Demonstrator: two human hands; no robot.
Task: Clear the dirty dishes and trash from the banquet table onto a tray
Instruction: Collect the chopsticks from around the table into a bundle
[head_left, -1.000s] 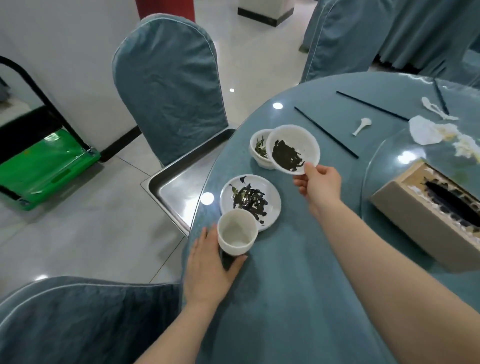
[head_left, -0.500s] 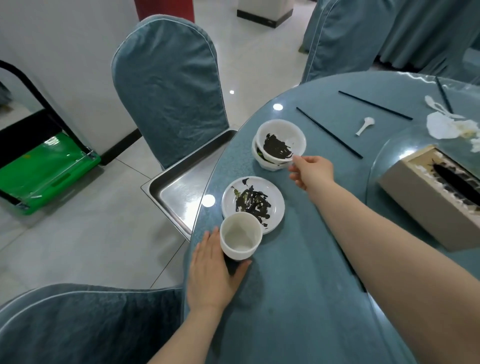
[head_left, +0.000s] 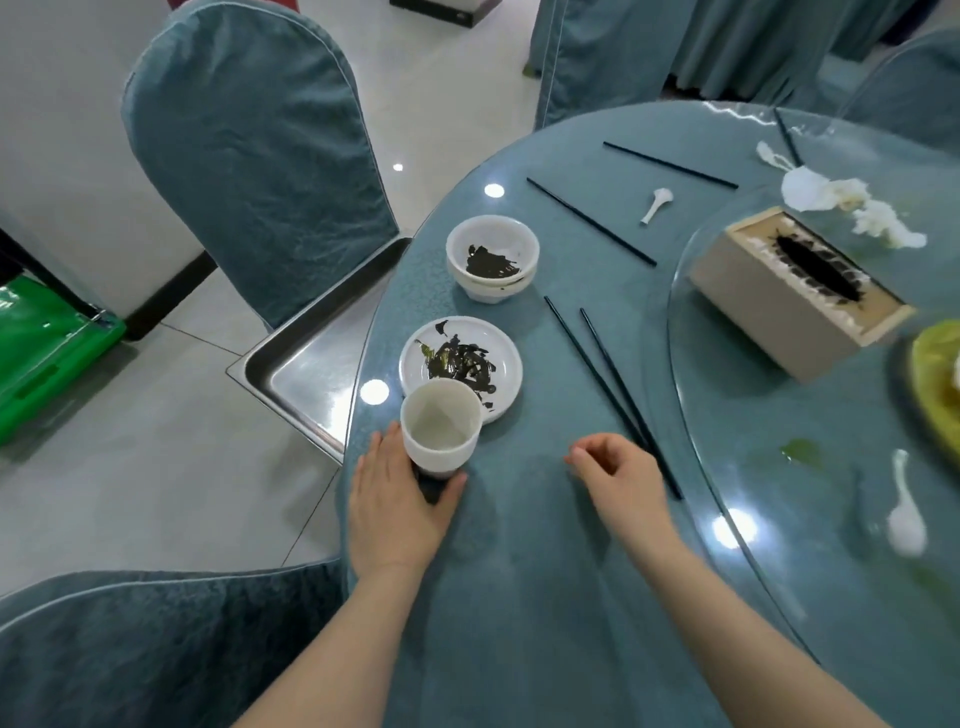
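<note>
Two stacked white bowls with dark scraps stand near the table's left edge. In front of them lies a white plate of dark scraps, and a white cup stands against its near rim. My left hand rests at the cup's base, thumb and fingers around its foot. My right hand hovers low over the teal tablecloth, fingers loosely curled and holding nothing, beside the near ends of a pair of black chopsticks. A steel tray juts out under the table's left edge.
More black chopsticks, a small white spoon, another spoon, crumpled napkins and a tissue box lie on the table and glass turntable. Covered chairs stand left and near. A green cart is on the floor.
My right hand set the bowl into the other bowl, let go, and drew back toward me to the near chopsticks. My left hand stayed at the cup.
</note>
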